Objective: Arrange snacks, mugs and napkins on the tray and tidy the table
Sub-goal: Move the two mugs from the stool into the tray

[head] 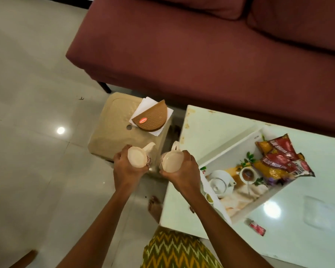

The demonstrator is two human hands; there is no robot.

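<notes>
Cream mugs: I grip one in each hand, left hand (pixel 124 169) round the left mug (pixel 137 157) and right hand (pixel 184 171) round the right mug (pixel 170 161). Both are upright, between stool (pixel 108 132) and table (pixel 211 124).
Tray: the white tray (pixel 230 149) on the table lies to the right of both hands. Its long axis runs from near-left to far-right, and my right hand is nearer.
Snack packets (pixel 278 157): at the tray's far end.
Napkins (pixel 143 107): on the stool in a brown napkin holder (pixel 153 118), beyond my left hand.
Writing: the packets read "Aloo Bhujia", upside down to me. The holder's red oval label is illegible.
</notes>
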